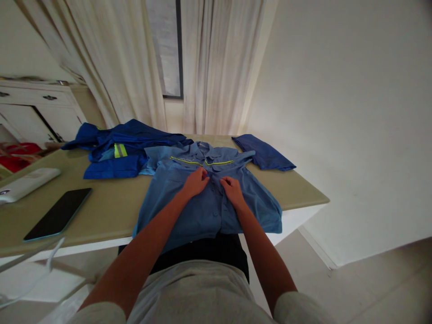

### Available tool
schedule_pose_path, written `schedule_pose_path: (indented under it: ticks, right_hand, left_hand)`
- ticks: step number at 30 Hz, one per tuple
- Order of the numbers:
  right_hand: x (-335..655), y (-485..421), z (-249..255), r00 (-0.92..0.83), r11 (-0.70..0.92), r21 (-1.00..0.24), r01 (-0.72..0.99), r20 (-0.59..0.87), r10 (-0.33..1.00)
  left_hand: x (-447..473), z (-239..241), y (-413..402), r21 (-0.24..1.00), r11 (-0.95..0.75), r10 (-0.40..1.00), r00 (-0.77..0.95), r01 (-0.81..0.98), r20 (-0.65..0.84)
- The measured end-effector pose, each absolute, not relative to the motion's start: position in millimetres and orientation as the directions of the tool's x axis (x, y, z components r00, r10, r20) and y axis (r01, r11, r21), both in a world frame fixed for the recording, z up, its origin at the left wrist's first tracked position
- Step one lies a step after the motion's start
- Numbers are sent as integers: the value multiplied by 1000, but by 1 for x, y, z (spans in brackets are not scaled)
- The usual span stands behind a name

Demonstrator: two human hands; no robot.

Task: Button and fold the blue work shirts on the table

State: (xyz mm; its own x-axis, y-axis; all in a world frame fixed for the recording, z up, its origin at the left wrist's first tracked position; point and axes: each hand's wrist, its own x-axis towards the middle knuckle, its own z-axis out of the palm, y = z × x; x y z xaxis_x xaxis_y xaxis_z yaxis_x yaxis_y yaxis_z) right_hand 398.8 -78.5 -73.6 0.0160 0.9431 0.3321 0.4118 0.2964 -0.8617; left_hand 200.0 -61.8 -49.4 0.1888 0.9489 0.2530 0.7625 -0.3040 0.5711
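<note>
A blue-grey short-sleeved work shirt (pixel 189 220) lies front up on the table, its collar pointing away from me. Yellow piping runs across its chest, and its hem hangs over the near edge. My left hand (pixel 197 181) is closed, fingers bent together at the left side of the button front, just below the piping. Across the placket, my right hand (pixel 232 189) pinches the fabric at the other front edge. Several buttons show along the front below my hands. The exact grip of my fingertips is small and partly hidden.
Dark blue garments (pixel 131 135), one with a reflective strip, are heaped at the back left of the table (pixel 108 211). A folded navy garment (pixel 265 152) lies back right. Nearer left are a phone (pixel 59 213) and a white device (pixel 29 184). A wall (pixel 354 135) stands at right.
</note>
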Motion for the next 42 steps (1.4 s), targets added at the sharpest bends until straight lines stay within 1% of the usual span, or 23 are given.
schedule_pose_path:
  ticks: [3, 4, 6, 9, 13, 16, 19, 21, 24, 26, 30, 33, 38, 42]
  right_hand:
    - [398, -79, -75, 23, 291, -895, 339, 317, 948]
    - [398, -79, -75, 27, 283, -909, 306, 305, 952]
    - [398, -81, -73, 29, 261, -938, 228, 274, 961]
    - [399, -87, -70, 9, 230, -962, 149, 233, 972]
    - [399, -92, -68, 48, 177, -967, 184, 188, 981]
    - [399, -93, -68, 56, 199, -962, 189, 213, 976]
    - [399, -94, -66, -4, 258, -944, 204, 263, 965]
    - [398, -96, -65, -56, 332, -913, 239, 328, 943]
    - [396, -97, -65, -121, 422, -861, 283, 404, 907]
    - [395, -97, -66, -153, 435, -852, 292, 408, 900]
    - [394, -98, -69, -196, 440, -835, 331, 395, 898]
    - [393, -101, -69, -232, 498, -777, 385, 441, 867]
    - [390, -108, -64, -284, 573, -712, 405, 497, 820]
    - [388, -110, -63, -299, 590, -670, 451, 510, 807]
  left_hand:
    - [204, -50, -81, 433, -433, 901, 369, 791, 229]
    - [207, -51, -87, 405, -447, 894, 389, 797, 222]
    - [213, -55, -97, 401, -435, 900, 378, 806, 218]
    - [218, -59, -106, 480, -416, 909, 341, 772, 239]
    - [212, -55, -113, 656, -388, 922, 275, 647, 274]
    - [207, -50, -119, 744, -330, 944, 210, 581, 255]
    - [209, -52, -125, 803, -295, 955, 136, 519, 263]
    - [212, -58, -127, 819, -315, 948, 119, 479, 295]
    - [215, -67, -128, 769, -405, 911, 144, 495, 387]
    - [216, -70, -128, 721, -425, 898, 156, 548, 411]
    - [214, -66, -129, 695, -354, 927, 134, 625, 351]
    - [214, -63, -130, 674, -305, 943, 113, 673, 314]
    - [214, -62, -132, 630, -279, 948, 106, 725, 299]
    - [215, -60, -133, 602, -252, 954, 91, 758, 285]
